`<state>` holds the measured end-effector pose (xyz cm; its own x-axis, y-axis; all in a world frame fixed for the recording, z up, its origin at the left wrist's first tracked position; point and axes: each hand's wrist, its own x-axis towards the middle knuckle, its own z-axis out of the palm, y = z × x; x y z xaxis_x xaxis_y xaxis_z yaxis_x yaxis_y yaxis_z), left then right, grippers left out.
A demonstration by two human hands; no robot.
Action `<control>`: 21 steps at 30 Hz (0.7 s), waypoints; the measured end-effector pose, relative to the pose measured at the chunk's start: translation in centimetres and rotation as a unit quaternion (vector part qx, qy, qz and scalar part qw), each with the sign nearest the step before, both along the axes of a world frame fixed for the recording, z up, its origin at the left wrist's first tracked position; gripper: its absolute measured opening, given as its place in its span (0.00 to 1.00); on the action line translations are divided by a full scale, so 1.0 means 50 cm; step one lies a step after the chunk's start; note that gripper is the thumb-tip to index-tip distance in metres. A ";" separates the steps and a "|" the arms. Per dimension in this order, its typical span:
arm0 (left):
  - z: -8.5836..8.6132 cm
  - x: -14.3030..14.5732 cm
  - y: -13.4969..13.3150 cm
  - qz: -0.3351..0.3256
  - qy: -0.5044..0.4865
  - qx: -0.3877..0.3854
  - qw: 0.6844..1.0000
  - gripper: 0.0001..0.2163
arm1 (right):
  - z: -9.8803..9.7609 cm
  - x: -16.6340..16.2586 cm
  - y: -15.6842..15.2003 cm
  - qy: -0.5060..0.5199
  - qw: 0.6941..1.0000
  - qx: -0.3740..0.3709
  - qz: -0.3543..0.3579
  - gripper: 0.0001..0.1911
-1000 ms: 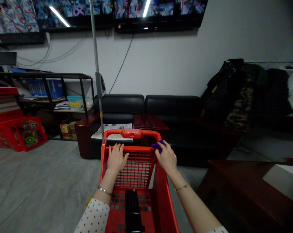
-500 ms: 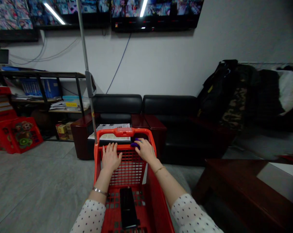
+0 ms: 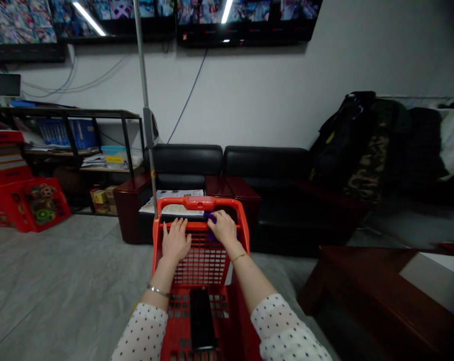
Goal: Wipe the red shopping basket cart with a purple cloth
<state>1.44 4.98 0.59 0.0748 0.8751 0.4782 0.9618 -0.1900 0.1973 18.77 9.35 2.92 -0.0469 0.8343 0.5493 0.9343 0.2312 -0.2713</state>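
Note:
A red plastic shopping cart [image 3: 202, 260] stands right in front of me, with a grey pole [image 3: 146, 110] rising from its left corner. My left hand [image 3: 175, 241] lies on the cart's front crossbar, fingers stretched and slightly spread. My right hand [image 3: 222, 228] is beside it on the same bar, fingers closed on a small purple cloth [image 3: 210, 218] pressed against the bar. A flat black object [image 3: 202, 318] lies in the cart's bottom.
A black leather sofa [image 3: 249, 170] with dark red wooden armrests is just beyond the cart. A dark wooden table [image 3: 385, 296] is at the right. A metal shelf [image 3: 68, 150] and red boxes [image 3: 27, 203] stand at the left. Dark bags [image 3: 362, 145] pile at the right.
My right hand with the purple cloth has moved left along the cart's crossbar, from its right end towards the middle. The left hand has stayed on the bar.

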 end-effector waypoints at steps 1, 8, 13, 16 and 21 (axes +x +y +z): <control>0.001 0.002 0.000 -0.001 -0.002 -0.002 1.000 0.24 | 0.001 0.009 0.001 0.012 0.999 0.000 -0.034 0.13; -0.006 0.006 0.005 -0.008 0.009 0.004 1.000 0.25 | -0.014 -0.097 -0.004 0.012 0.997 0.070 0.006 0.14; -0.014 0.000 0.001 -0.001 0.003 0.024 1.000 0.25 | -0.028 -0.055 -0.001 -0.022 0.996 0.079 0.016 0.13; -0.012 0.005 0.001 0.005 -0.001 0.027 1.000 0.26 | -0.032 -0.019 -0.002 0.006 0.996 0.086 -0.037 0.12; -0.010 0.011 0.005 -0.002 0.014 0.007 1.000 0.26 | -0.041 -0.096 -0.013 0.014 0.992 0.121 -0.025 0.13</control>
<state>1.99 5.22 0.09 0.0916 0.8679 0.4882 0.9662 -0.1962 0.1674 13.99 8.69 0.89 0.0087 0.6794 0.7337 0.9388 0.2471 -0.2399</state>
